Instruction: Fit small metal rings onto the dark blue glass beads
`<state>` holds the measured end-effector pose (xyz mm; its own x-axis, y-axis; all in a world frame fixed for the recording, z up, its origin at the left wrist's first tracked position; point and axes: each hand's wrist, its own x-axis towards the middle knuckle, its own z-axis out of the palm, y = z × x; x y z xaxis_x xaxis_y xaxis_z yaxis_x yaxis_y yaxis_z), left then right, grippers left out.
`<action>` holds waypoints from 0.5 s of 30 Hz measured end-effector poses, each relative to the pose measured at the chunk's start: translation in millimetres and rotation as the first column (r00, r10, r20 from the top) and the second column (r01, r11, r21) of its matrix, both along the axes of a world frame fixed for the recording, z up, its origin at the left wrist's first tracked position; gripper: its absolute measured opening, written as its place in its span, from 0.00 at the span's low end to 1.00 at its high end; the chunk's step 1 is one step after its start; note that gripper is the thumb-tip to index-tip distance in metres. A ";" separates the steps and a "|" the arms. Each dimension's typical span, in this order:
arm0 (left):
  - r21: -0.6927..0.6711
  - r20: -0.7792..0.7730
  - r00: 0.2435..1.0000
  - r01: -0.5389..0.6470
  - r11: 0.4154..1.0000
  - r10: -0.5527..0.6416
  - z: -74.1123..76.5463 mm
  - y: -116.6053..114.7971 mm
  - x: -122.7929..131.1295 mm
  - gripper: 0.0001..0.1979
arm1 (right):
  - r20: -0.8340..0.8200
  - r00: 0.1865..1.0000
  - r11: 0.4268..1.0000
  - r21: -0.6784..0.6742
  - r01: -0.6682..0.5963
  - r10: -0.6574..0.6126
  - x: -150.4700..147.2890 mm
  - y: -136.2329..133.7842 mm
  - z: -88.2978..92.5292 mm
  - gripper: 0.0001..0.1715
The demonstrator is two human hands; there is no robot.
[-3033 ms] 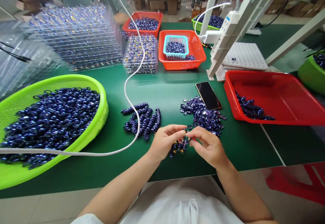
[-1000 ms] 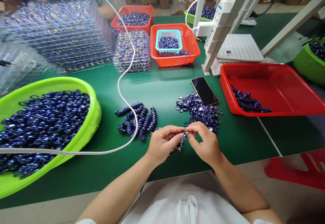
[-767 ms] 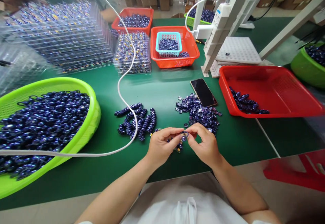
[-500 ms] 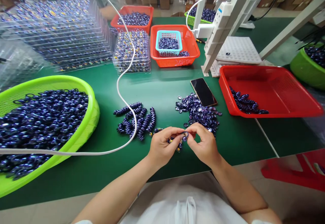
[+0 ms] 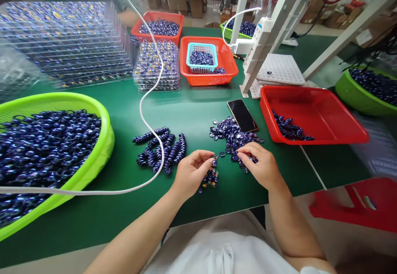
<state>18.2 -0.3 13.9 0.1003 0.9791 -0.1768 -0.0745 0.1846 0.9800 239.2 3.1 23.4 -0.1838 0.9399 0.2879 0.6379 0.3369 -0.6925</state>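
My left hand [image 5: 190,174] pinches a small shiny dark-blue ring [image 5: 214,163] between thumb and forefinger, above the green table. Just below it lies a small cluster of dark-blue pieces with yellow bits [image 5: 211,178]. My right hand [image 5: 263,165] is apart from it, at the near edge of a pile of small round dark-blue caps [image 5: 234,135]. Its thumb and forefinger are closed together; whatever they hold is too small to make out. To the left of my left hand lie several stacked rolls of dark-blue rings [image 5: 167,147].
A green basket [image 5: 107,135] full of dark-blue rings stands at left, with a white cable [image 5: 141,108] crossing before it. A phone [image 5: 242,116] lies behind the caps. A red tray [image 5: 328,112] stands at right, stacked clear trays [image 5: 156,67] at the back.
My hands were together at the ring and have parted. The right hand has moved right to the caps, while the left keeps the ring. The whole view has shifted slightly.
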 end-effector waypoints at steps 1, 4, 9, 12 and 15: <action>-0.023 0.028 1.000 0.002 1.000 -0.001 -0.5 1.4 -0.7 0.09 | 0.069 0.997 1.000 0.015 -0.019 0.018 2.4 0.5 -1.6 0.06; -0.065 0.074 0.997 0.008 0.998 -0.003 -2.2 3.7 -1.5 0.12 | 0.296 0.950 0.992 0.044 -0.119 0.100 -3.3 1.8 -7.5 0.07; -0.074 0.087 0.996 -0.011 0.997 0.018 -4.0 5.6 -1.7 0.12 | 0.594 0.798 0.978 0.087 -0.189 0.102 -35.3 9.6 -15.1 0.04; -0.079 0.114 0.993 -0.023 0.997 0.032 -2.7 6.7 -2.8 0.11 | 0.670 0.737 0.974 0.099 -0.202 0.085 -44.5 16.3 -19.8 0.06; -0.078 0.137 0.990 -0.024 0.997 0.034 -0.1 6.9 -4.1 0.10 | 0.582 0.809 0.977 0.114 -0.183 0.083 -41.5 18.1 -21.4 0.08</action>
<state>14.1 6.6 13.8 0.1006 0.9661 -0.2376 -0.2148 0.2543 0.9430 197.7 21.2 2.1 -0.4812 0.8454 0.2321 0.8416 0.5195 -0.1475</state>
